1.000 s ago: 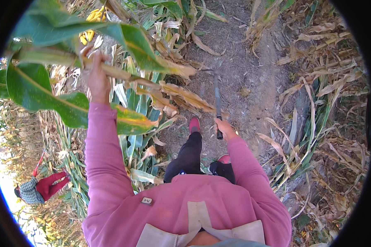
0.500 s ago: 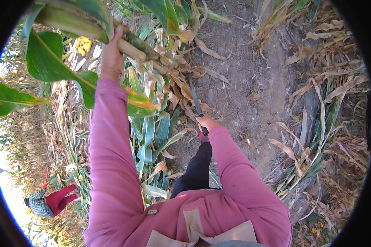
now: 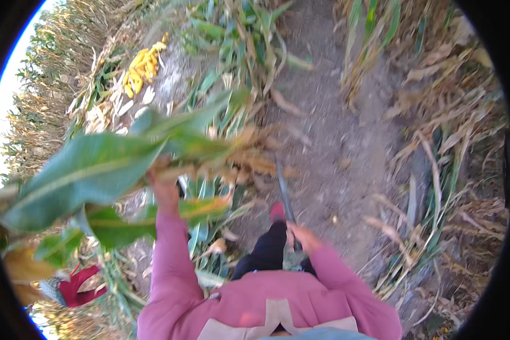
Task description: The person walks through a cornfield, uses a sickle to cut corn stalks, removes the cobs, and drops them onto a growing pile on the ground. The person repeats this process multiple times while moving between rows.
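My left hand (image 3: pixel 165 190) is closed around cut corn stalks (image 3: pixel 198 164), which lie crosswise in front of me, partly blurred. Broad green leaves (image 3: pixel 90 175) spread from them to the left, and dry brown husks hang at their right end. Part of the left hand's fingers is hidden by the leaves. Closer to my body, my right hand (image 3: pixel 304 237) grips a dark tool with a long thin shaft (image 3: pixel 283 184). Its far end reaches the dry husks, where its head cannot be made out.
Yellow corn cobs (image 3: pixel 141 68) lie heaped at the far left. Bare soil (image 3: pixel 345 153) runs ahead as a strip, with dry felled stalks (image 3: pixel 436 215) along its right. A person in red trousers (image 3: pixel 79 288) is at the lower left. My shoe (image 3: pixel 277 211) stands by the shaft.
My left hand has drawn the corn stalks nearer to my body, and their leaves have swung down leftward. My right hand has moved slightly back and right with the tool. The view has shifted.
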The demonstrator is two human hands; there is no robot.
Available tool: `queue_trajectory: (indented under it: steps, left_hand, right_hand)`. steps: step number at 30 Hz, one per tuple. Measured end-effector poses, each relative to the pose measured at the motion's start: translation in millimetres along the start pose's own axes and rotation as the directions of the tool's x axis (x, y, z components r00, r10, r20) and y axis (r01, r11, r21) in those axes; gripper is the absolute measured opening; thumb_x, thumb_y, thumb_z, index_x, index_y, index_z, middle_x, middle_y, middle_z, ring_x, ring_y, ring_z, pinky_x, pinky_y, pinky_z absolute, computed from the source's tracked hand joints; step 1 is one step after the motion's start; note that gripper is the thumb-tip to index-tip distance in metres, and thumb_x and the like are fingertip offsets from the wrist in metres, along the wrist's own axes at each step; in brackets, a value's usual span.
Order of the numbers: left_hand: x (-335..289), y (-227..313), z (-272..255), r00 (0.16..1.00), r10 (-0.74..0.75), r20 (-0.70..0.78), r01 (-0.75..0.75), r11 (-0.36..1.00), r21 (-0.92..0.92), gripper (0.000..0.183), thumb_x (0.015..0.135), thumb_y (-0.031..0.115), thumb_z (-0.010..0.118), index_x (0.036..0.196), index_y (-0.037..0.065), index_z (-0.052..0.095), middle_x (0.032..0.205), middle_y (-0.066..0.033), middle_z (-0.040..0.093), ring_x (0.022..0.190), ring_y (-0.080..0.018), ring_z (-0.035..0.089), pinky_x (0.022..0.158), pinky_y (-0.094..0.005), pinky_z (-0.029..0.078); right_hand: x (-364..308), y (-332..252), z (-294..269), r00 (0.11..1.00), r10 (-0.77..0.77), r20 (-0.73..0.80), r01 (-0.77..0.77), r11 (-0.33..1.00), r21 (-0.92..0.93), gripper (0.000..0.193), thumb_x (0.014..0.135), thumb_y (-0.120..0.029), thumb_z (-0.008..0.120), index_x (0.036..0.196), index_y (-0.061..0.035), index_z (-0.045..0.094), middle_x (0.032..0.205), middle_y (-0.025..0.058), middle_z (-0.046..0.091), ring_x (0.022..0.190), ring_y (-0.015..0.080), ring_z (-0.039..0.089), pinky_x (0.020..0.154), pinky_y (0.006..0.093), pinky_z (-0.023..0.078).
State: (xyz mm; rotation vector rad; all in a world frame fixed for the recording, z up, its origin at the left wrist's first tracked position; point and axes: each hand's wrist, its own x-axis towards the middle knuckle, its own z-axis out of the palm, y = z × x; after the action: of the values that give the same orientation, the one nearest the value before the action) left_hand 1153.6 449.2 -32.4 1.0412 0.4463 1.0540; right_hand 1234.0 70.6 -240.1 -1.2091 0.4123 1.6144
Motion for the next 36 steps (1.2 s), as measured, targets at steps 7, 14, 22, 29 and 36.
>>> queue_trajectory:
  steps: [7,14,22,29,36]
  left_hand:
    - [-121,119,31,0.945,0.205,-0.253,-0.182,0.977,0.114,0.033,0.092,0.027,0.051,0.118,0.007,0.049,0.107,-0.0079,0.056,0.102,-0.0214,0.055,0.091,-0.0372,0.045]
    - [-266,192,20,0.954,0.298,-0.024,-0.288,0.936,0.201,0.041,0.093,0.032,0.048,0.125,0.006,0.042,0.112,-0.0091,0.054,0.105,-0.0198,0.053,0.095,-0.0361,0.043]
    - [-317,218,106,0.991,0.101,0.090,-0.089,0.989,-0.122,0.049,0.092,0.041,0.047,0.129,0.008,0.041,0.122,-0.0116,0.051,0.113,-0.0231,0.050,0.099,-0.0394,0.041]
    - [-343,177,205,0.988,0.057,0.145,-0.051,0.998,-0.041,0.066,0.084,0.052,0.055,0.132,0.009,0.039,0.132,-0.0126,0.045,0.121,-0.0289,0.044,0.106,-0.0485,0.032]
    - [-385,135,277,0.595,-0.026,0.803,0.257,0.953,-0.159,0.044,0.088,0.044,0.054,0.107,0.005,0.052,0.107,-0.0107,0.057,0.103,-0.0246,0.052,0.099,-0.0416,0.037]
  right_hand:
    - [-107,22,-62,0.949,-0.162,-0.270,0.246,0.916,0.316,0.020,0.090,-0.021,0.051,0.080,-0.0064,0.042,0.059,0.0023,0.043,0.046,0.0141,0.045,0.044,0.0302,0.042]
    - [-230,88,-72,0.943,-0.293,-0.160,0.309,0.947,0.088,0.017,0.089,-0.020,0.055,0.082,-0.0100,0.043,0.061,-0.0014,0.043,0.048,0.0081,0.043,0.040,0.0238,0.037]
    - [-309,157,-89,0.900,-0.410,-0.148,0.391,0.910,-0.139,0.020,0.084,-0.024,0.057,0.083,-0.0064,0.048,0.057,0.0002,0.045,0.044,0.0103,0.045,0.038,0.0270,0.037]
    - [-337,250,-116,0.796,-0.431,-0.425,0.485,0.874,0.020,0.022,0.082,-0.023,0.059,0.081,-0.0062,0.046,0.058,0.0009,0.046,0.043,0.0101,0.045,0.038,0.0268,0.037]
    - [-370,343,-98,0.613,-0.423,-0.667,0.686,0.704,0.185,0.018,0.084,-0.023,0.056,0.084,-0.0067,0.049,0.058,0.0000,0.045,0.044,0.0097,0.044,0.040,0.0259,0.036]
